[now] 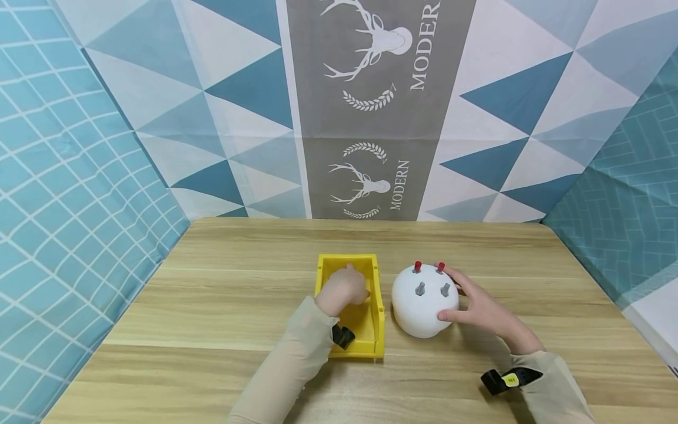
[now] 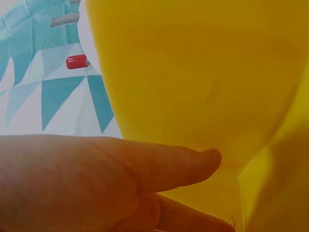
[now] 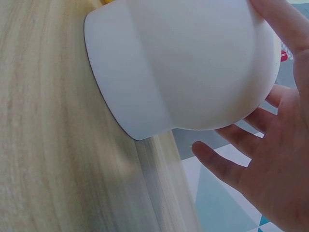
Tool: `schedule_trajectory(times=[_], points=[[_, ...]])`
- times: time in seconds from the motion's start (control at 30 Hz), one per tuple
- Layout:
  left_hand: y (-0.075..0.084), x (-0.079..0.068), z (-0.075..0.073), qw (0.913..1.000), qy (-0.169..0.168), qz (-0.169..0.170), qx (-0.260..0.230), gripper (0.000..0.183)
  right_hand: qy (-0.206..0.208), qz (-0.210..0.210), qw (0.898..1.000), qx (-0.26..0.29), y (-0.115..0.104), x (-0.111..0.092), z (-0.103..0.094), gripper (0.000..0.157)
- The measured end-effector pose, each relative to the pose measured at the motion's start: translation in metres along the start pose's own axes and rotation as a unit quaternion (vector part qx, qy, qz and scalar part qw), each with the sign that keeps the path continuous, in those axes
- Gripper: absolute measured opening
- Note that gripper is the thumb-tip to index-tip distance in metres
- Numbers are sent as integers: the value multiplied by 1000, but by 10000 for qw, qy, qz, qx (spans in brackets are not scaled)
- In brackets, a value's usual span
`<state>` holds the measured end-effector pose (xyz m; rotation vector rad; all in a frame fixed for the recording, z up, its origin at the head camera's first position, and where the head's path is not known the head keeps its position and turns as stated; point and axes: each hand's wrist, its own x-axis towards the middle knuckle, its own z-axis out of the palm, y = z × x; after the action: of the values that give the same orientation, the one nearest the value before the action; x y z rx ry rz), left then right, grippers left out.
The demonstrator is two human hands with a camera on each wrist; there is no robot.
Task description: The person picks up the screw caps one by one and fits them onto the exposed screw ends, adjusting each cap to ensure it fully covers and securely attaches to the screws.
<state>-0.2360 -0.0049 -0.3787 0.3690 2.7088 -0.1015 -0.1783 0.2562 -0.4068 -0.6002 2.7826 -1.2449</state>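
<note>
A white rounded body point(image 1: 421, 315) stands on the table, narrower at its base. Several metal studs rise from its top: two carry red caps point(image 1: 418, 267), and two bare threaded studs point(image 1: 420, 289) stand nearer. My right hand point(image 1: 479, 307) holds its right side, thumb on the near side and fingers round the back; the little finger stands off it in the right wrist view. Inside a yellow bin point(image 1: 379, 315) reaches my left hand point(image 1: 343, 290). The left wrist view shows its thumb point(image 2: 176, 164) straight, apart from the finger below; the other fingertips are hidden.
The bin stands just left of the white body on a wood-grain table point(image 1: 212, 330). A patterned cloth point(image 1: 365, 118) hangs behind the table's back edge, with blue tiled cloth point(image 1: 63, 176) along the left. Each wrist wears a black strap point(image 1: 527, 376).
</note>
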Motion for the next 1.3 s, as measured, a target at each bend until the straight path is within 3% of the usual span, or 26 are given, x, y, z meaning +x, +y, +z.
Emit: schedule_trajectory(times=[0.17,0.3,0.67,1.03,1.3], points=[[1,-15,-10,9998,-75,143,-105,41,-8,35,10000,0,0,-1,0,89],[0,-14,-10,9995,-122,241,-146,42,-4,67,10000,-9,0,-1,0,89],[2,-13,-9,9999,-57,105,-56,40,-18,111,9999,3,0,-1,0,89],[3,-14,-10,9997,-196,33,-161,36,-46,144,9999,-9,0,-1,0,90],[0,-14,-9,9993,243,96,-276,28,-46,120,9999,11,1,0,0,89]])
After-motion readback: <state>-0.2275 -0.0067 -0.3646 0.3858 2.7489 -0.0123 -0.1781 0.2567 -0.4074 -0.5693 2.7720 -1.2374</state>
